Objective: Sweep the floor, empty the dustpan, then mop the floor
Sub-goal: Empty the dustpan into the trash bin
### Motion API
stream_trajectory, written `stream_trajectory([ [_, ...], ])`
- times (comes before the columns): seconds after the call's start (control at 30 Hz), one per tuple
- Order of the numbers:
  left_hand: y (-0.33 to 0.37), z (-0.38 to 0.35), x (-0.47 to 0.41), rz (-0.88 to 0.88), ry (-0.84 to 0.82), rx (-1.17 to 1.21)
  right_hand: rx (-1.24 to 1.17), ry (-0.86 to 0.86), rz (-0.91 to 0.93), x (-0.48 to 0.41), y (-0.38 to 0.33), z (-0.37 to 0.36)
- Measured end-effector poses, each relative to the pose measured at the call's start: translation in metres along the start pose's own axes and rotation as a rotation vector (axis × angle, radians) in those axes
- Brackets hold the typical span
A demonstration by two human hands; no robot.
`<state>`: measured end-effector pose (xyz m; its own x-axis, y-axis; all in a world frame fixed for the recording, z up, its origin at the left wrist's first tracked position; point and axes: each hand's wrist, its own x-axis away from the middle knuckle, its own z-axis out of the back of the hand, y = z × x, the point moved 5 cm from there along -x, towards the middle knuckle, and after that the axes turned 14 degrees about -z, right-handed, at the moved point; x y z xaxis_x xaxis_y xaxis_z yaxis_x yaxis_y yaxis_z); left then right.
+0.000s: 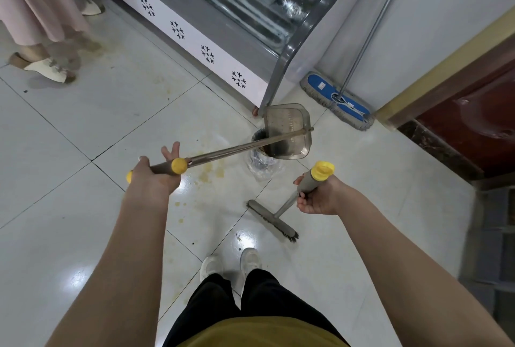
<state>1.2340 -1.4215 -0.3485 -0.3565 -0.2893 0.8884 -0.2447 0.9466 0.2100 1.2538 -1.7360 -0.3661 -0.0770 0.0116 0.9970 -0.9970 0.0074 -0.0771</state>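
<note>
Glossy white floor tiles (69, 137) spread under everything, marked with yellowish stains (211, 175) near the middle. On the left hand (152, 181) the thumb lies over the grey grip of the dustpan (289, 130) handle and two fingertips (170, 151) stick out straight past it, while the rest of the hand clasps the grip between its two yellow collars. From there the long shaft runs away to the right to the translucent grey pan, which is raised and tipped over a small bin (260, 158) lined with a clear plastic bag; dark dirt lies at the pan's lower edge, over the bin's mouth. The fingers of the right hand (320, 200) are curled tight round the grey grip of the broom (274, 221), just under its yellow cap. Its shaft slants down to the brush head, which rests on the tiles near the bin. A blue flat mop (337, 101) stands beyond the bin, head on the floor, metal pole leaning against the white wall. Beside it is a glass-fronted chiller (178, 30) with snowflake marks along its base. The wearer's white shoes (231, 263) stand near the brush head. Another person's sandalled feet (47, 68) stand well apart at top left.
</note>
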Motion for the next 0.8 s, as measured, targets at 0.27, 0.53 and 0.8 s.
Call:
stream_trajectory([
  [0.27, -0.011, -0.006, 0.004, -0.008, -0.030, -0.115, -0.053, -0.025, 0.017, 0.006, -0.004, 0.002],
  [0.53, -0.035, -0.029, 0.028, -0.065, -0.059, -0.389, -0.075, -0.049, 0.045, 0.013, -0.004, 0.000],
  [0.8, -0.059, -0.037, 0.043, -0.070, -0.148, -0.468, -0.140, -0.071, 0.056, 0.021, -0.001, 0.016],
])
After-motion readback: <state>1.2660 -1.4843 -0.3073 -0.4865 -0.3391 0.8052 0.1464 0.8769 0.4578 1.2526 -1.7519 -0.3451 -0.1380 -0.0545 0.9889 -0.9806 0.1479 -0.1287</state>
